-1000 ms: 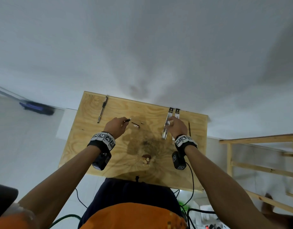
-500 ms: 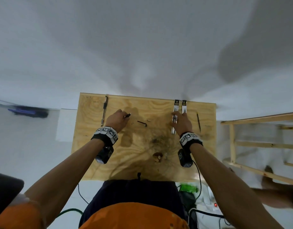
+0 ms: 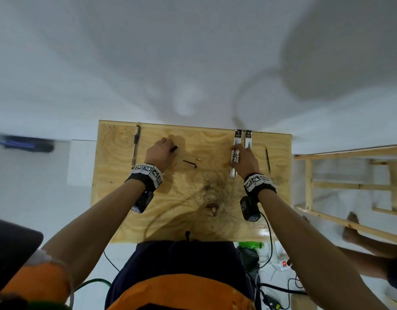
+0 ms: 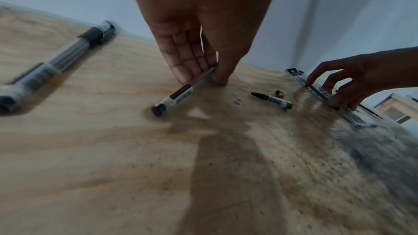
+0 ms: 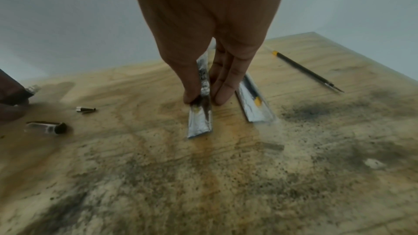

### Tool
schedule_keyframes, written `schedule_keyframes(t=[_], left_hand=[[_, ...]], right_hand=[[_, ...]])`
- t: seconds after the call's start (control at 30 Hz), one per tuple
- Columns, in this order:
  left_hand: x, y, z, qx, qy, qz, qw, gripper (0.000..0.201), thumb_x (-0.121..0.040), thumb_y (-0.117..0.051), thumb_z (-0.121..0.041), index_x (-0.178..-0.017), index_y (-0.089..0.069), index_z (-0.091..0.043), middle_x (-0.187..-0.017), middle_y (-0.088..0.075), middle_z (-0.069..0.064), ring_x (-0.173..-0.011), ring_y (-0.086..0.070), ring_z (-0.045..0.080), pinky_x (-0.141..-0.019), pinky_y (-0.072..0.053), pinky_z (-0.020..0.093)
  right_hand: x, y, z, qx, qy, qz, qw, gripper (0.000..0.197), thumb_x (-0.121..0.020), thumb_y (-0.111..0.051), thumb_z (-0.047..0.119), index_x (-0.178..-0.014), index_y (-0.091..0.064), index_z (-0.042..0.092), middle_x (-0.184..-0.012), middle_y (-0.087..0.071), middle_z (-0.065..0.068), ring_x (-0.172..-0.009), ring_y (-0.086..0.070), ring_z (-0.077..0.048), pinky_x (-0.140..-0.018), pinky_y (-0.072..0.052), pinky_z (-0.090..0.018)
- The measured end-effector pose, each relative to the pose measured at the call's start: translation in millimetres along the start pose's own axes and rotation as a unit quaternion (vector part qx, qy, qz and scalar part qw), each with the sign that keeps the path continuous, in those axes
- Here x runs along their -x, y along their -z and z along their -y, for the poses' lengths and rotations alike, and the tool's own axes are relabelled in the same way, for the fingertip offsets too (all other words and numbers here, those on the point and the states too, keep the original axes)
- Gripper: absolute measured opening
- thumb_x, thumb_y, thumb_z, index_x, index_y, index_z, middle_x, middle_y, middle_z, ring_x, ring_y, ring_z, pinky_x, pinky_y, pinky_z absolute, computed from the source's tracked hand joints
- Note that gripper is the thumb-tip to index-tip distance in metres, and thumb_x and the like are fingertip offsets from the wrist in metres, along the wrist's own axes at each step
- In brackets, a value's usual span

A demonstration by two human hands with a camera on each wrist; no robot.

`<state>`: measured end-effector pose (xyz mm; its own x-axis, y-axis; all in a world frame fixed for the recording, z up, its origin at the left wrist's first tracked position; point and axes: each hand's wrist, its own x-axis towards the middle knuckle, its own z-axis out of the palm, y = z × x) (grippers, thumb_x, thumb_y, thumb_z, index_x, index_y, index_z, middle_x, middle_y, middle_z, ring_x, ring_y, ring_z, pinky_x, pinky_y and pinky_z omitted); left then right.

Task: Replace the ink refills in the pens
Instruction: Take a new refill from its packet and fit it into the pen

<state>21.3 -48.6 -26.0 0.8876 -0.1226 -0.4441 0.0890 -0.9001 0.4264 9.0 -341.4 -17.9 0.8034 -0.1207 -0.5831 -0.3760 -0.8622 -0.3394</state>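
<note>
My left hand (image 4: 203, 78) pinches a clear pen barrel (image 4: 178, 96) between thumb and fingers, its black end resting on the plywood table (image 3: 117, 198). In the head view that left hand (image 3: 168, 148) is left of centre. A black pen tip section (image 4: 271, 98) and a small metal cone (image 4: 280, 93) lie loose to its right. My right hand (image 5: 204, 98) pinches a silver refill packet (image 5: 201, 124) that lies on the table. A second refill packet (image 5: 253, 106) lies just to its right. A whole pen (image 3: 136, 146) lies at the far left.
A bare black refill (image 5: 307, 71) with a yellow end lies near the table's right edge. The wood near me is stained dark. A wooden frame (image 3: 349, 186) stands on the right, beside another person's arm (image 3: 372, 247). Cables and a green bottle (image 3: 251, 245) lie on the floor.
The head camera has swung, so the table now sits squarer in view. Both hands stay roughly in place: the left holds the barrel, the right stays on the packet.
</note>
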Motion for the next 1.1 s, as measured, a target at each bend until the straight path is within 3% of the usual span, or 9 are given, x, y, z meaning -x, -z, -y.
schedule_keyframes(t=[0.3,0.47,0.63,0.87,0.97,1.1], left_hand=[[-1,-1,-1,0.001,0.023,0.005,1.0,0.031,-0.089,-0.06,-0.028,-0.113,-0.053,-0.009,-0.115,-0.055,0.009,-0.107,-0.054,0.028,-0.074,-0.049,0.04],[4,2,-6,0.009,0.032,0.013,0.999,0.033,-0.088,-0.06,-0.028,-0.115,-0.052,-0.01,-0.117,-0.053,0.009,-0.11,-0.051,0.028,-0.075,-0.048,0.041],[13,8,-8,0.001,0.018,0.011,1.0,0.036,-0.088,-0.06,-0.03,-0.118,-0.053,-0.011,-0.12,-0.051,0.01,-0.114,-0.048,0.028,-0.078,-0.049,0.041],[36,17,-24,0.019,-0.037,-0.04,0.998,0.035,-0.088,-0.061,-0.034,-0.115,-0.057,-0.013,-0.116,-0.053,0.008,-0.11,-0.049,0.026,-0.077,-0.046,0.036],[43,17,-34,0.049,-0.06,-0.021,0.997,0.035,-0.088,-0.062,-0.038,-0.116,-0.058,-0.017,-0.114,-0.056,0.004,-0.106,-0.053,0.022,-0.078,-0.048,0.036],[56,15,-49,0.132,-0.04,0.05,0.989,0.037,-0.082,-0.068,-0.043,-0.111,-0.062,-0.021,-0.102,-0.066,-0.003,-0.091,-0.061,0.015,-0.08,-0.051,0.034]], right_hand=[[-3,3,1,-0.002,0.01,0.011,1.0,0.053,-0.08,-0.075,0.015,-0.125,-0.05,0.025,-0.118,-0.055,-0.011,-0.087,-0.063,-0.03,-0.074,-0.041,-0.028],[-3,4,5,-0.011,0.012,0.013,1.0,0.053,-0.08,-0.075,0.012,-0.127,-0.05,0.019,-0.116,-0.065,-0.009,-0.098,-0.064,-0.031,-0.073,-0.042,-0.028],[3,5,18,-0.048,0.032,0.025,0.998,0.056,-0.079,-0.075,0.011,-0.129,-0.054,0.024,-0.12,-0.065,-0.008,-0.097,-0.061,-0.024,-0.074,-0.042,-0.025],[30,4,39,-0.119,0.086,-0.002,0.989,0.054,-0.078,-0.077,0.015,-0.127,-0.057,0.025,-0.107,-0.059,0.0,-0.093,-0.056,-0.016,-0.071,-0.041,-0.024],[39,1,47,-0.161,0.102,-0.006,0.982,0.053,-0.075,-0.079,0.017,-0.122,-0.058,0.029,-0.116,-0.062,-0.005,-0.097,-0.061,-0.022,-0.073,-0.051,-0.032],[55,4,64,-0.223,0.111,-0.022,0.968,0.053,-0.075,-0.079,0.011,-0.122,-0.059,0.026,-0.108,-0.056,0.004,-0.098,-0.056,-0.017,-0.079,-0.056,-0.04]])
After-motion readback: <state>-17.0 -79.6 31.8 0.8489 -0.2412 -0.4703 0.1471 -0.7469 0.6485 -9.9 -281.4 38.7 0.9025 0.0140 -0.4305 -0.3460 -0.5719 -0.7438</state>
